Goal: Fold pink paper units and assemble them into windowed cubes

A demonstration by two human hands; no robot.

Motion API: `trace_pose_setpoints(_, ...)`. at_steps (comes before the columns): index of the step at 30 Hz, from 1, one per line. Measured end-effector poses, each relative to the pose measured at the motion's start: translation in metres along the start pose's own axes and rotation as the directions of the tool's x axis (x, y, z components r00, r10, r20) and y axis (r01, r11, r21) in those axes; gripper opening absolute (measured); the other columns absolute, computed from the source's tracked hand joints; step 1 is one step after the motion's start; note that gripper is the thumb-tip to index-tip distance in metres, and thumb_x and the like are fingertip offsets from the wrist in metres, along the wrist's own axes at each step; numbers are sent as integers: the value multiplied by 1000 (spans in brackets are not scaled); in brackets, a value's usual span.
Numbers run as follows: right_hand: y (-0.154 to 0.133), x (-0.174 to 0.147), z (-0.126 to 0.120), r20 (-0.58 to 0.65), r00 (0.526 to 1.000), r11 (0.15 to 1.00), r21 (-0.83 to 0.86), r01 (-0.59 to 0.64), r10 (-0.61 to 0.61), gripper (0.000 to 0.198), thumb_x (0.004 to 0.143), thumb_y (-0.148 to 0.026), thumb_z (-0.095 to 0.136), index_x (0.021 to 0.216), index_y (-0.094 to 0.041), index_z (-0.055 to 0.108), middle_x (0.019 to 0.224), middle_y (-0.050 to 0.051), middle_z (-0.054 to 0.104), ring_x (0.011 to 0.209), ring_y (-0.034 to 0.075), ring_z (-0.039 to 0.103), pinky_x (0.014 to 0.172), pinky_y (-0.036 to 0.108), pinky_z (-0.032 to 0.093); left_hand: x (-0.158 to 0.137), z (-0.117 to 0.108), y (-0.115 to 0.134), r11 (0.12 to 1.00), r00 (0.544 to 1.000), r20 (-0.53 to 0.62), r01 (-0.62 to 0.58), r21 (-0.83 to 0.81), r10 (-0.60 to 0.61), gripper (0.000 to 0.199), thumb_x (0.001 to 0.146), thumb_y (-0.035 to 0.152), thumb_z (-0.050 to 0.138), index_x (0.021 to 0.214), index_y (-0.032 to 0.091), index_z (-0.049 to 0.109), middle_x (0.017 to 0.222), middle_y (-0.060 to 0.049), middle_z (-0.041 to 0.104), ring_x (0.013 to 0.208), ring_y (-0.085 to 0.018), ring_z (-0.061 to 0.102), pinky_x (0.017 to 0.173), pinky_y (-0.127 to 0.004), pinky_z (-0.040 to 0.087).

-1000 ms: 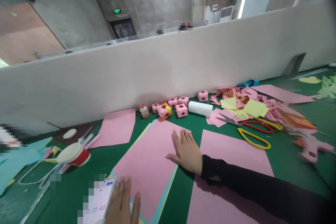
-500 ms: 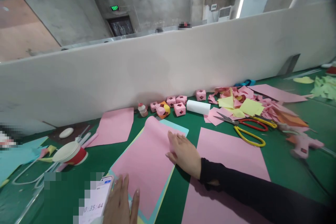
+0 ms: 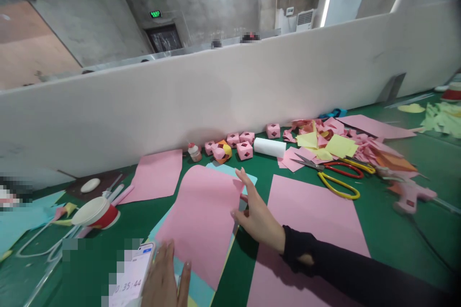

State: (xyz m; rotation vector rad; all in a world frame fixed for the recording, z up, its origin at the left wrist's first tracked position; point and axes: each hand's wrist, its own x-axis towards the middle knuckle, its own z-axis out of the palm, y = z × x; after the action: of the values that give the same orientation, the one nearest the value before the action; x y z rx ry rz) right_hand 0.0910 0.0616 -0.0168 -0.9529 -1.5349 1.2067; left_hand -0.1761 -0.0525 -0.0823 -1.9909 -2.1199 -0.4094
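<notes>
A pink sheet of paper point(image 3: 203, 216) curves up from a stack with a light blue sheet point(image 3: 248, 172) under it and a bit of yellow at the edge. My right hand point(image 3: 259, 213) holds the pink sheet by its right edge, thumb on top and some fingertips behind it. Flat beside the sheet's lower left corner lies my left hand point(image 3: 163, 276), fingers stretched, its fingertips near or on the paper's edge. Left of that hand is a phone point(image 3: 131, 273) showing a timer. Another pink sheet point(image 3: 309, 230) lies under my right forearm.
Scissors point(image 3: 331, 172) and a pink glue gun point(image 3: 412, 194) lie on the right, by a pile of paper scraps point(image 3: 342, 141). Pink paper cubes point(image 3: 245, 150), a white roll point(image 3: 270, 147) and a small bottle point(image 3: 194, 152) line the white partition point(image 3: 216, 96). A paper cup point(image 3: 99, 213) lies left.
My right hand has lifted the pink sheet's right edge, and the sheet has shifted upward and bowed off the blue one. My left hand has stayed in place.
</notes>
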Motion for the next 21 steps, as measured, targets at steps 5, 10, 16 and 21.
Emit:
trace_pose_setpoints(5, -12, -20, -15, 7, 1000, 990, -139, 8, -7, 83, 80, -6, 51, 153, -36, 27, 167, 5, -17, 150, 34, 28, 77, 33, 60, -1, 11, -9, 998, 997, -71, -38, 42, 41, 62, 97, 47, 40, 144, 7, 44, 148, -23, 51, 135, -38, 52, 101, -55, 52)
trace_pose_setpoints(10, -25, -51, -50, -71, 995, 975, -206, -80, 66, 79, 81, -8, 52, 150, -39, 33, 162, -2, -33, 153, 35, 21, 80, 31, 62, 2, 12, -3, 976, 952, -229, -182, 120, 205, 56, 97, 41, 41, 143, 9, 43, 141, -26, 56, 128, -41, 56, 93, -57, 55)
trace_pose_setpoints(16, -30, -99, -113, -273, 957, 910, -361, -202, 104, 70, 85, -20, 55, 150, -40, 36, 165, -4, -27, 154, 33, 19, 83, 27, 60, 6, -11, 15, 914, 890, -214, -376, 156, 402, 65, 95, 30, 44, 157, 17, 26, 151, -23, 47, 143, -41, 40, 101, -58, 46)
trace_pose_setpoints(21, -14, -149, -150, -325, 927, 810, -483, -332, 186, 72, 82, -28, 61, 150, -38, 39, 165, -6, -27, 154, 38, 2, 83, 29, 61, -1, -24, 52, 860, 827, -238, -493, 128, 509, 69, 95, 18, 43, 160, 26, 19, 150, -14, 51, 148, -31, 34, 110, -50, 40)
